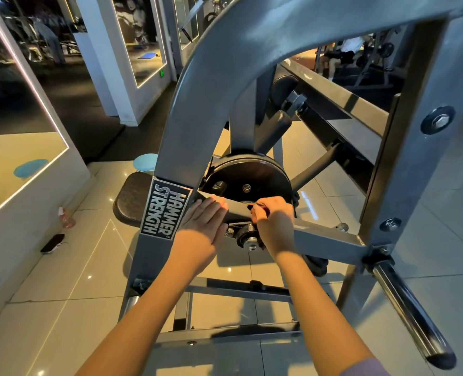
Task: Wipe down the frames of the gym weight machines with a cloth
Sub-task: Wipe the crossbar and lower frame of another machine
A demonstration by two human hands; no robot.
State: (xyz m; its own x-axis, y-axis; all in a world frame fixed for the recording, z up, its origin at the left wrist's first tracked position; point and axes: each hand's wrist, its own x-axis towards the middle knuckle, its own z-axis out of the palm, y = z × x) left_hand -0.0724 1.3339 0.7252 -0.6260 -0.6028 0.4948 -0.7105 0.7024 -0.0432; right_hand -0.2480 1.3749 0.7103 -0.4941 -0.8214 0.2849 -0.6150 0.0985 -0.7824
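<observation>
A grey weight machine frame [198, 85] labelled Hammer Strength fills the view, with a black weight plate [248, 177] behind a grey crossbar [330, 241]. My left hand [204, 221] lies flat with straight fingers against the crossbar's left end, beside the upright. My right hand [275, 218] grips a dark reddish cloth [256, 207], mostly hidden under its fingers, and presses it onto the crossbar just above a black bearing block [245, 234].
A chrome plate-loading peg [409, 310] juts toward me at lower right. A black seat pad [128, 199] and a light blue stool [145, 161] sit left of the upright. A pink spray bottle [67, 218] and a phone [52, 242] lie by the mirrored wall.
</observation>
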